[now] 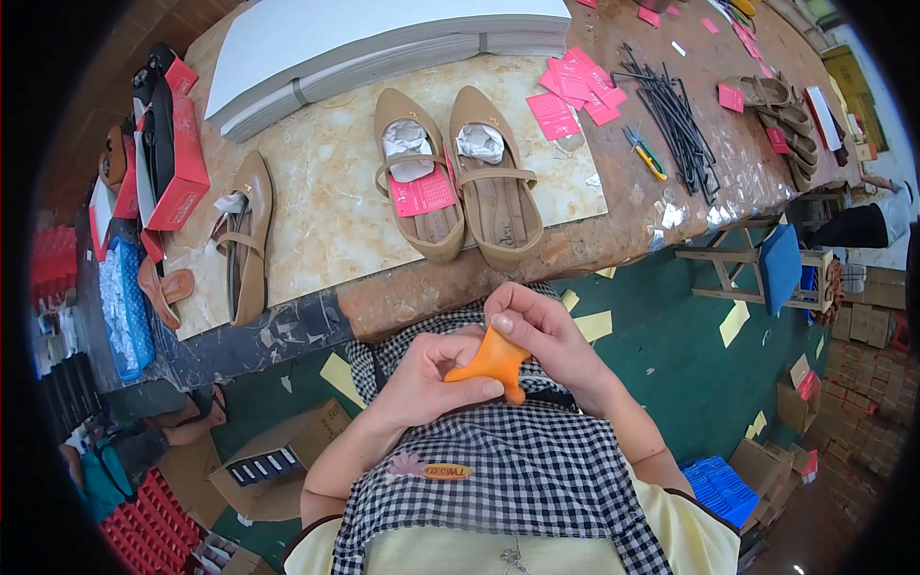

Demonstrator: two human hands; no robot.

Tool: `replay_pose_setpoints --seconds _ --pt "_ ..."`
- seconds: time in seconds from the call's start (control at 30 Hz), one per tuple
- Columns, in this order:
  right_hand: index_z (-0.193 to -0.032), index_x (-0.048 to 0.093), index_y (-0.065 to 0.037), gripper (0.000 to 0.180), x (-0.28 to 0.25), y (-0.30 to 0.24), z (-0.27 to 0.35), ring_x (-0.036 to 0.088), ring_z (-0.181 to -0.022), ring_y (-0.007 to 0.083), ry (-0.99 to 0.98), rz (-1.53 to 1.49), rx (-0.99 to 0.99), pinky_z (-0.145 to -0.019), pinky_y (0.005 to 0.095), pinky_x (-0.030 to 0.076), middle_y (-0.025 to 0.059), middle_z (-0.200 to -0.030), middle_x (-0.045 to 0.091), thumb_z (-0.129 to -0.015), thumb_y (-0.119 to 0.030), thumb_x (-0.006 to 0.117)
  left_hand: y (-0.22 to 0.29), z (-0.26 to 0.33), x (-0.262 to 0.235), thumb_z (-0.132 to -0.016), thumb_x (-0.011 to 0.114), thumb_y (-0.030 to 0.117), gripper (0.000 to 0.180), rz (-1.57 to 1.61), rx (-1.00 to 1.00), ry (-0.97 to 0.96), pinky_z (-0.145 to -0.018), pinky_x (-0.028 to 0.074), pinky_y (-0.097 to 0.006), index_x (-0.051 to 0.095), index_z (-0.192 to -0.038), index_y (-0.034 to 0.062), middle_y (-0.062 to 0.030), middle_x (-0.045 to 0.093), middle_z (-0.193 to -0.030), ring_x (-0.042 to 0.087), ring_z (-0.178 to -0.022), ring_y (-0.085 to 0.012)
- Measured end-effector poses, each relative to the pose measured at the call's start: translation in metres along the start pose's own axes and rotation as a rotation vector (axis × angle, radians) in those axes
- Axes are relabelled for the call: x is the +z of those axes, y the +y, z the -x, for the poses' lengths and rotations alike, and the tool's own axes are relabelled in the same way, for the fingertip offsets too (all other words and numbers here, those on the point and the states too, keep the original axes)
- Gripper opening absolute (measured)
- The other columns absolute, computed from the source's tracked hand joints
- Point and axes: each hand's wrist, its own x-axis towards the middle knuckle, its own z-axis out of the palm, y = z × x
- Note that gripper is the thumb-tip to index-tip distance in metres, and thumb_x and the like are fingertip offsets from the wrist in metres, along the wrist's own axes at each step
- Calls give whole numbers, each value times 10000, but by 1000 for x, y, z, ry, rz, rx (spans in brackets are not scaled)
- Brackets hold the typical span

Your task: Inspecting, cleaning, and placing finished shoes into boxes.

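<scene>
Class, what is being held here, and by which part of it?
A small, stretched, rubbery-looking orange piece: left fingers pinch its left edge, right fingers its upper corner.

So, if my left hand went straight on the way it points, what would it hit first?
Past the orange piece it holds, your left hand would probably meet your right hand, which grips the same piece, up and to the right; exact depth is hard to judge.

Lane open between single shoe (253,235) and shoe pair (475,179); table edge (402,297) before left hand (426,376).
</scene>
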Motion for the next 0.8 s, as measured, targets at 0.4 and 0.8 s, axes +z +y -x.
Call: replay_pose_setpoints --seconds 0.4,0.8 --pt "-1040 521 -37 160 5 -4 3 489 -788 -4 -48 23 -50 -679 157 407 -47 -884 527 -1002 -192 511 -7 8 -8 -942 566 415 439 350 -174 -331 -411 351 -169 608 -950 -22 -80 628 -660 566 -459 -81" --pt "-1028 509 -57 159 14 2 -2 380 -582 -14 169 91 -178 -488 148 295 -74 -746 486 -1006 -214 506 -26 -7 2 -955 571 194 147 896 -162 -58 -371 274 -177 440 -958 125 4 559 -725 372 -342 -30"
